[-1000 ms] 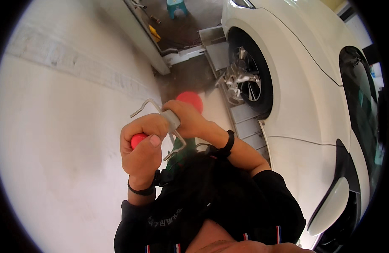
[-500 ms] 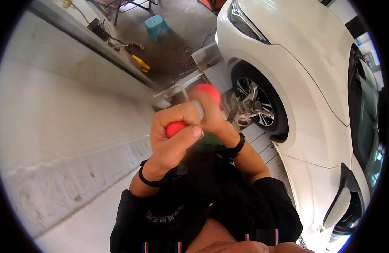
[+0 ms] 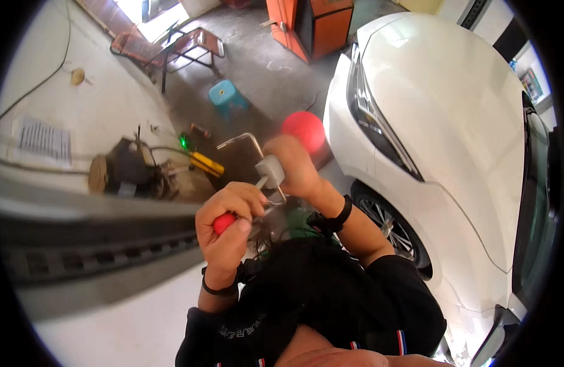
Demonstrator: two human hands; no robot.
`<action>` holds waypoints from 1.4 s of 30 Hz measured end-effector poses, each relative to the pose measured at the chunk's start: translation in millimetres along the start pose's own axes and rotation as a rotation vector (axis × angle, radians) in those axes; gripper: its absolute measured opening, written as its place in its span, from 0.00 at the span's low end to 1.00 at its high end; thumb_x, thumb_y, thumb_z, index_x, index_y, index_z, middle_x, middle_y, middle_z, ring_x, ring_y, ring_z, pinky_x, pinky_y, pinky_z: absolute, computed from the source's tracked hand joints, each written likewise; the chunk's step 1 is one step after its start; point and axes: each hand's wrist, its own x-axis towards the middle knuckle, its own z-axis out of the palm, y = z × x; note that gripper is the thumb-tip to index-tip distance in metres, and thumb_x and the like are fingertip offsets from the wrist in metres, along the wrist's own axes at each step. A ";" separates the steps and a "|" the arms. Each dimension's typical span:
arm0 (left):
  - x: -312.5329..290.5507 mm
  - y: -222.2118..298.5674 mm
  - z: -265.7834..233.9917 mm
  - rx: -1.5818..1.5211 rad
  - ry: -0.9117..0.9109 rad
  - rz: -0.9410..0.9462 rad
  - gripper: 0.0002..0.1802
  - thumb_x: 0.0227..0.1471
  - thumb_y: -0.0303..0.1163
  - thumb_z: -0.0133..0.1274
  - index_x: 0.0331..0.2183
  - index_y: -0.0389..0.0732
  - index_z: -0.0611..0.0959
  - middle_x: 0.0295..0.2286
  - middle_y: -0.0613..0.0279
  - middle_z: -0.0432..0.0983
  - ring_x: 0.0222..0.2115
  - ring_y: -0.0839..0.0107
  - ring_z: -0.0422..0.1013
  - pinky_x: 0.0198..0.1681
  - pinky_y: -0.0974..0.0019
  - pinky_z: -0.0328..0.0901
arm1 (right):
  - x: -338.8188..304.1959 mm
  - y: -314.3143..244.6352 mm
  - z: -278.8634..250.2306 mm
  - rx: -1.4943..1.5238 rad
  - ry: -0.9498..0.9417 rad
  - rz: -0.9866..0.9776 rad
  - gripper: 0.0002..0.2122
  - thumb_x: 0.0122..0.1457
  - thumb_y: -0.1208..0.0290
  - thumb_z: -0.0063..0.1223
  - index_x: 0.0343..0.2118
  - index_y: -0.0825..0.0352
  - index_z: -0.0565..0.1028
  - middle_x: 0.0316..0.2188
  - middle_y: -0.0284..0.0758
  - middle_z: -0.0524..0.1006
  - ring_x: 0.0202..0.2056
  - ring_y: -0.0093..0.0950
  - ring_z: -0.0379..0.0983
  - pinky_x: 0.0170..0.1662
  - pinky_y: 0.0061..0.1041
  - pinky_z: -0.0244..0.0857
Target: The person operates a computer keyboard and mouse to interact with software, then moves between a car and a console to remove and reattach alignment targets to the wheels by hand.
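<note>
Both my hands hold a metal tool with a grey block (image 3: 270, 172), bent metal rods and red rounded ends. My left hand (image 3: 228, 211) is closed around the near end, where a red knob (image 3: 224, 223) pokes out between fingers and thumb. My right hand (image 3: 291, 164) is closed at the far end, next to the grey block and just below a larger red ball (image 3: 304, 131). Its fingertips are partly hidden and slightly blurred. A bent rod (image 3: 251, 138) sticks out from the block, toward the far left.
A white car (image 3: 453, 128) stands close on my right, its front wheel (image 3: 389, 223) beside my right forearm. Further off are a blue stool (image 3: 225, 96), a folding chair (image 3: 193, 46) and an orange cabinet (image 3: 328, 27). A dark machine (image 3: 126, 168) and a yellow tool (image 3: 206, 164) lie at the left.
The view has turned, showing more of the far floor and cabinet. My hands have drawn apart, the left one moving leftward, and the tool's grey block now shows more fully between them.
</note>
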 end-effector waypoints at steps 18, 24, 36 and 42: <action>315.0 -171.1 -117.9 -0.079 -0.284 -0.856 0.20 0.53 0.28 0.51 0.47 0.32 0.81 0.31 0.62 0.79 0.28 0.76 0.73 0.31 0.73 0.68 | 206.0 247.5 -47.1 -0.626 -0.144 -0.157 0.17 0.41 0.74 0.58 0.38 0.67 0.73 0.34 0.36 0.75 0.39 0.37 0.73 0.46 0.36 0.65; 428.3 -271.1 -147.0 -0.230 -0.345 -0.953 0.20 0.51 0.24 0.49 0.46 0.28 0.81 0.20 0.68 0.67 0.16 0.83 0.58 0.19 0.79 0.51 | 257.7 346.4 -32.0 -0.850 -0.098 -0.002 0.16 0.42 0.74 0.58 0.38 0.63 0.74 0.37 0.31 0.77 0.43 0.33 0.73 0.50 0.36 0.62; 641.3 -329.9 -240.9 -0.313 -0.233 -0.930 0.23 0.46 0.22 0.45 0.45 0.26 0.80 0.17 0.70 0.64 0.15 0.85 0.53 0.18 0.78 0.46 | 364.8 465.0 7.5 -0.858 0.229 0.438 0.19 0.45 0.82 0.60 0.44 0.66 0.75 0.48 0.40 0.76 0.51 0.42 0.70 0.57 0.39 0.62; 735.4 -371.8 -252.8 -0.371 -0.196 -0.816 0.23 0.47 0.23 0.44 0.45 0.22 0.78 0.17 0.69 0.65 0.14 0.85 0.54 0.17 0.78 0.47 | 361.7 503.7 -31.8 -0.924 0.345 0.661 0.11 0.52 0.81 0.56 0.39 0.68 0.76 0.38 0.39 0.79 0.42 0.42 0.75 0.47 0.35 0.69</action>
